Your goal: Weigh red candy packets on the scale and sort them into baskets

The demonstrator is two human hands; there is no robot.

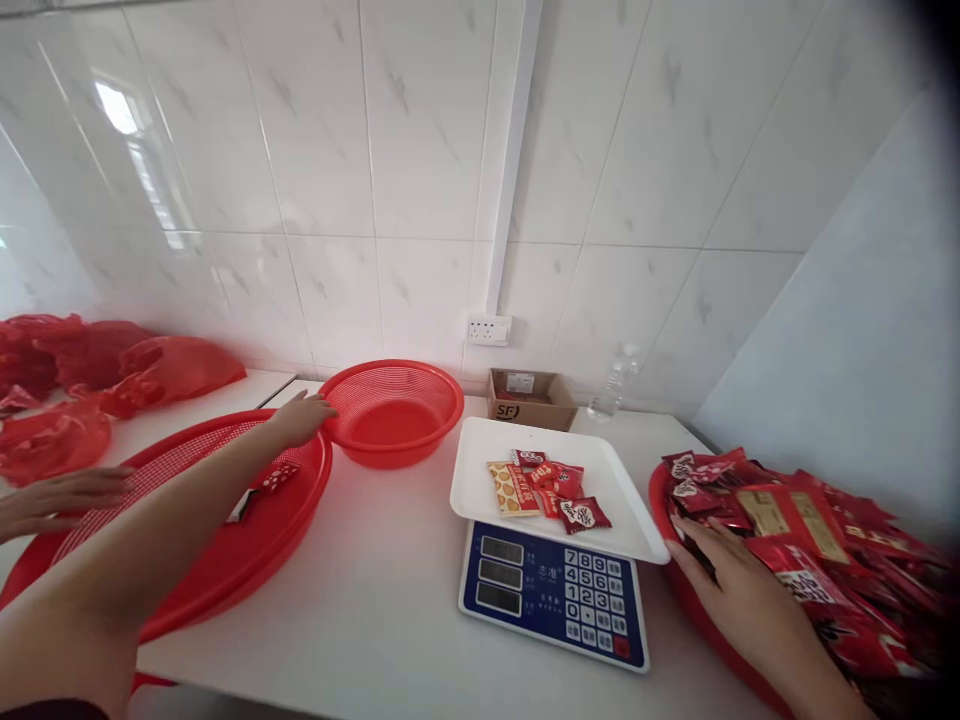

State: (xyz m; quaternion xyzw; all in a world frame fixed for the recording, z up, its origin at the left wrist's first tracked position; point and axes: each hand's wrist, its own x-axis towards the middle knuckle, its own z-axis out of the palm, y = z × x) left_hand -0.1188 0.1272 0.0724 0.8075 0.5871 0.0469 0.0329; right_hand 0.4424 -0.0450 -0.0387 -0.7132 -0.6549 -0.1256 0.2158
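Note:
My left arm crosses the large red basket (247,565), and my left hand (301,415) is at the left rim of a smaller red basket (394,440). Its fingers are stretched out, the tips touching or just by that rim. A few small packets (279,477) lie inside the large basket. On the right, my right hand (739,585) rests, thumb and fingers apart, at the near left edge of a red basket (679,580) heaped with red snack packets (817,540). Between my hands, a digital scale (551,590) carries a white tray (472,470) with several snack packets (551,485).
Another person's hand (64,500) is over the large basket's left side. Red plastic bags (172,370) lie at the back left. Behind the scale stand an open cardboard box (540,412) and a clear plastic bottle (616,382). A socket (489,330) is on the tiled wall.

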